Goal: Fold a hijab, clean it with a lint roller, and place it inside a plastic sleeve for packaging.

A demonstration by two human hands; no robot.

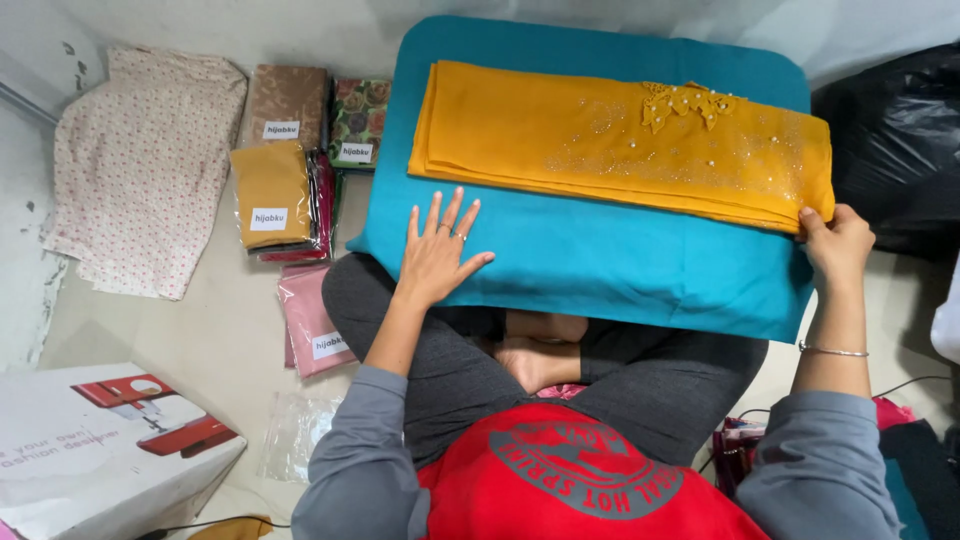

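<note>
A folded mustard-yellow cloth (600,145) with beads and a small embroidered patch lies on a teal cushion (620,260) across my crossed legs. My left hand (435,255) rests flat on the teal surface, fingers spread, just below the cloth's left end. My right hand (838,245) pinches the cloth's lower right corner.
On the floor to the left lie several packed scarves in clear bags (275,190), a pink packet (315,325), a floral cloth (140,170) and an empty clear bag (295,430). A white box (90,450) sits bottom left. A black bag (895,130) stands at right.
</note>
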